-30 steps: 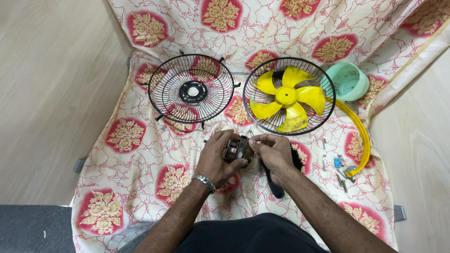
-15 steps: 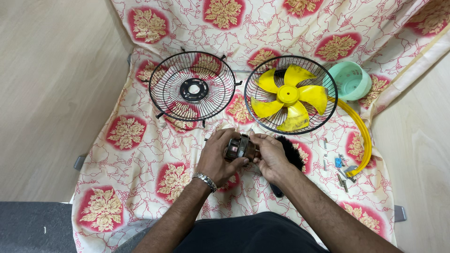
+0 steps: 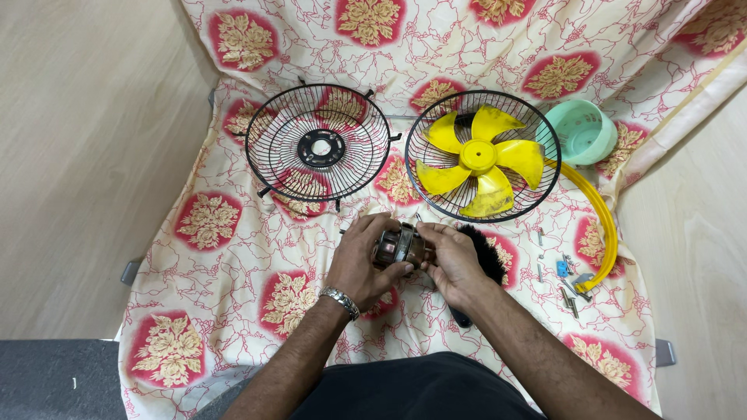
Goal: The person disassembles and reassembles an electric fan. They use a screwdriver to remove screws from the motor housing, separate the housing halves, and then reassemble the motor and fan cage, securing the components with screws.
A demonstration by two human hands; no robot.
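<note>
On the left lies the black wire fan guard (image 3: 319,148), flat on the flowery cloth (image 3: 233,257). The left hand (image 3: 359,264) grips the small metal fan motor (image 3: 398,246) just as it did a moment ago. The right hand (image 3: 453,260) now pinches its other end, fingers closer in. The yellow fan blade (image 3: 478,159) sits in the second guard (image 3: 420,187), with loose screws (image 3: 568,280) further right.

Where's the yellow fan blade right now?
In the head view, the yellow fan blade lies inside the right-hand black wire guard on the patterned cloth, up and right of both hands, with the mint green cover just to its right.
</note>
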